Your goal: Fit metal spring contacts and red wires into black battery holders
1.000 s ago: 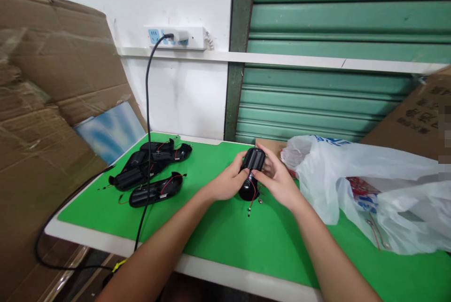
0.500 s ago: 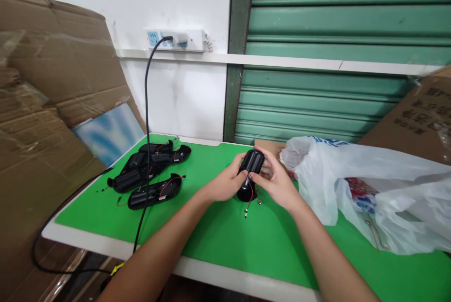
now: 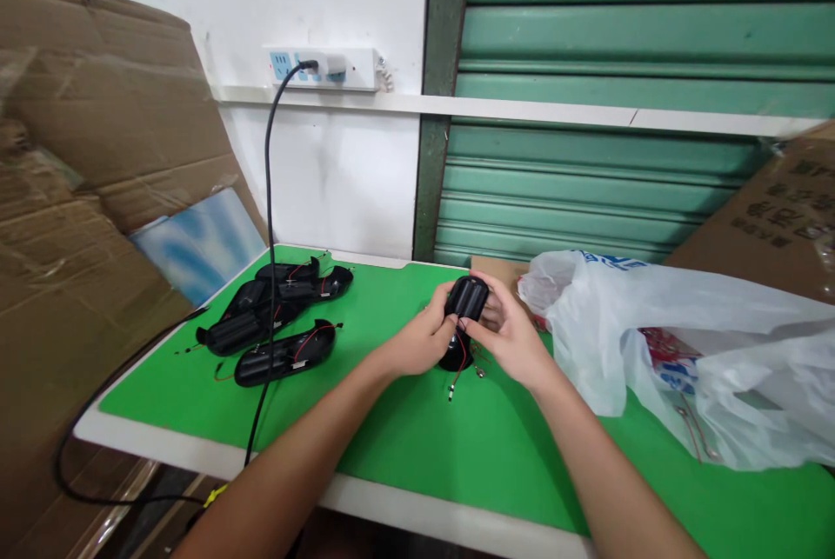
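Both hands grip one black plastic housing [image 3: 467, 298] with two hollow channels, held tilted above the green mat [image 3: 391, 429]. My left hand [image 3: 427, 335] is closed on its left side, and my right hand [image 3: 505, 329] wraps its right side. The two thumbs meet near its middle, at the wires. A red wire with a small white-tipped connector [image 3: 450, 392] dangles from the lower end, beside a small metal piece [image 3: 481, 372]. Fingers behind the housing are partly hidden.
Several similar black housings [image 3: 287, 357] with red wires lie at the left of the table. A black cable [image 3: 269, 194] runs from a power strip [image 3: 319, 69] down across them. On the right, a white plastic bag [image 3: 600, 324] spreads over the mat. Cardboard [image 3: 130, 124] stands at left.
The hands and housing stay nearly in place. The dangling connector has swung slightly left, and the whole view has shifted a little.
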`<state>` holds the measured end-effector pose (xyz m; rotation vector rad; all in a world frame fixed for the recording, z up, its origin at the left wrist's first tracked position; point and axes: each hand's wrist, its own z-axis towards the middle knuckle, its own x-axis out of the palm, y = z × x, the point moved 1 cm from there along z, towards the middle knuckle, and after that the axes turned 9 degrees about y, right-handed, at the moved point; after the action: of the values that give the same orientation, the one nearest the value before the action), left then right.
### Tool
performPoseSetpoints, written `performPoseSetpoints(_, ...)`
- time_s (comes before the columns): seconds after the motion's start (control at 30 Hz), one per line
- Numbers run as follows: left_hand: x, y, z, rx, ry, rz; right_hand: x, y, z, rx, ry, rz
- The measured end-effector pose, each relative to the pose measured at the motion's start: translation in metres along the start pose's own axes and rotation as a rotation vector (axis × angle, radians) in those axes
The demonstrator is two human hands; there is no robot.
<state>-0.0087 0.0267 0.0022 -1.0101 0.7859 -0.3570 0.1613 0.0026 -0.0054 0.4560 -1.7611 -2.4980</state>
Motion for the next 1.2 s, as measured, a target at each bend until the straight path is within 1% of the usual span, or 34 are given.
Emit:
performPoseSetpoints(0.37, 0.009, 0.003, 0.001, 0.018, -0.040, 0.035, 0.002, 0.000, 0.001, 0.001, -0.013, -0.012)
performPoseSetpoints(0.57, 0.014, 0.005, 0.001, 0.031, -0.080, 0.070, 0.003, -0.002, 0.002, 0.030, -0.011, 0.089)
performPoseSetpoints(0.67, 0.013, 0.004, 0.001, 0.031, -0.080, 0.059, 0.001, 0.000, 0.002, 0.039, -0.003, 0.119)
performPoseSetpoints(0.77, 0.008, 0.002, 0.003, 0.008, -0.062, -0.036, -0.003, 0.004, 0.001, 0.033, 0.024, 0.124)
performPoseSetpoints(0.83, 0.005, 0.001, 0.005, -0.017, -0.049, -0.170, -0.005, 0.007, 0.001, 0.021, 0.034, 0.134)
performPoseSetpoints(0.97, 0.001, 0.005, 0.009, -0.073, -0.091, -0.433, -0.004, 0.009, 0.001, 0.003, 0.009, 0.149)
performPoseSetpoints(1.07, 0.002, 0.007, 0.010, -0.107, -0.138, -0.498, -0.003, 0.009, 0.001, 0.004, 0.005, 0.144)
performPoseSetpoints(1.2, 0.003, 0.007, 0.010, -0.117, -0.155, -0.537, -0.003, 0.009, 0.000, -0.002, 0.020, 0.134)
